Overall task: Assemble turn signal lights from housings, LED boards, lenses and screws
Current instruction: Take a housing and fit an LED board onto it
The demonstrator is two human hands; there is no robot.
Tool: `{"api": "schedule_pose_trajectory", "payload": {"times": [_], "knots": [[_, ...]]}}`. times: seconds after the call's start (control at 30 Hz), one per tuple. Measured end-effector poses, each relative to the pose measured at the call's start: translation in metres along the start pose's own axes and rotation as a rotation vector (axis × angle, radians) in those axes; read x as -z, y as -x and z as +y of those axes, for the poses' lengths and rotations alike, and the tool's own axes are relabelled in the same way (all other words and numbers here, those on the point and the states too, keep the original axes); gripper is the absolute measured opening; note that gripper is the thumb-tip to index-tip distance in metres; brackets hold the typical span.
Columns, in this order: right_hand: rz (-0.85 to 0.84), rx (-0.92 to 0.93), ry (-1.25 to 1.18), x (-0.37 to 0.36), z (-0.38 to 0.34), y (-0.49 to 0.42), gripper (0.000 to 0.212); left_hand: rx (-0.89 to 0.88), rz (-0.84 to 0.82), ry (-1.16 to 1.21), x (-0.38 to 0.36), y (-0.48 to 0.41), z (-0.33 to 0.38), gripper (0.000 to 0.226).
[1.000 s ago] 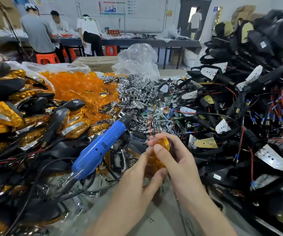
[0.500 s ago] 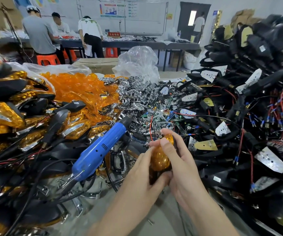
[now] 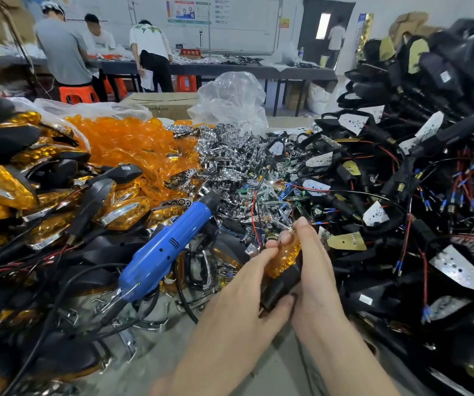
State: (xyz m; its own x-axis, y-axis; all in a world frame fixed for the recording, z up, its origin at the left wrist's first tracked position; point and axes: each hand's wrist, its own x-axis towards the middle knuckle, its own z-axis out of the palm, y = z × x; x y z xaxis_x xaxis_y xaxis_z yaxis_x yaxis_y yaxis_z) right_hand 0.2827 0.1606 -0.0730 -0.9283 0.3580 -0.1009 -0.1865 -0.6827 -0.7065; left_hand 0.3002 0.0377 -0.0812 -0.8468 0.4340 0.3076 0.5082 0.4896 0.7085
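Both my hands hold one turn signal at the centre of the view. Its amber lens [image 3: 284, 257] sits on a black housing [image 3: 281, 284]. My left hand [image 3: 244, 298] grips it from the left, with the thumb under the housing and the fingertips on the lens. My right hand [image 3: 315, 275] wraps it from the right, fingers reaching over the lens top. A blue electric screwdriver [image 3: 167, 247] lies on the pile to the left, untouched.
Loose amber lenses [image 3: 127, 144] are heaped at the back left, chrome reflectors [image 3: 230, 158] behind centre. Finished signals [image 3: 7, 190] are piled at left. Black housings with LED boards and wires [image 3: 401, 195] stack high at right. People work at a far table [image 3: 216, 68].
The lens and housing have turned in my hands, so more of the black housing shows below the amber lens. Both hands stay on the part, slightly lower and nearer.
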Motion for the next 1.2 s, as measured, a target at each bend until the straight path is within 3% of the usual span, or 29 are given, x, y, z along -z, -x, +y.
{"api": "schedule_pose_trajectory", "payload": {"times": [0.13, 0.6, 1.0, 1.2], "knots": [[0.015, -0.030, -0.069, -0.006, 0.001, -0.001, 0.017, -0.001, 0.082, -0.080, -0.006, 0.002, 0.001, 0.063], [0.130, 0.007, 0.022, -0.008, 0.003, 0.000, 0.028, -0.017, 0.098, -0.289, -0.009, -0.001, 0.014, 0.063], [0.093, -0.080, -0.286, -0.008, -0.007, 0.000, 0.047, -0.021, 0.017, -0.118, -0.001, 0.007, 0.012, 0.050], [0.117, -0.114, -0.280, -0.008, -0.015, 0.001, 0.050, -0.035, -0.009, -0.144, -0.007, 0.008, 0.007, 0.048]]}}
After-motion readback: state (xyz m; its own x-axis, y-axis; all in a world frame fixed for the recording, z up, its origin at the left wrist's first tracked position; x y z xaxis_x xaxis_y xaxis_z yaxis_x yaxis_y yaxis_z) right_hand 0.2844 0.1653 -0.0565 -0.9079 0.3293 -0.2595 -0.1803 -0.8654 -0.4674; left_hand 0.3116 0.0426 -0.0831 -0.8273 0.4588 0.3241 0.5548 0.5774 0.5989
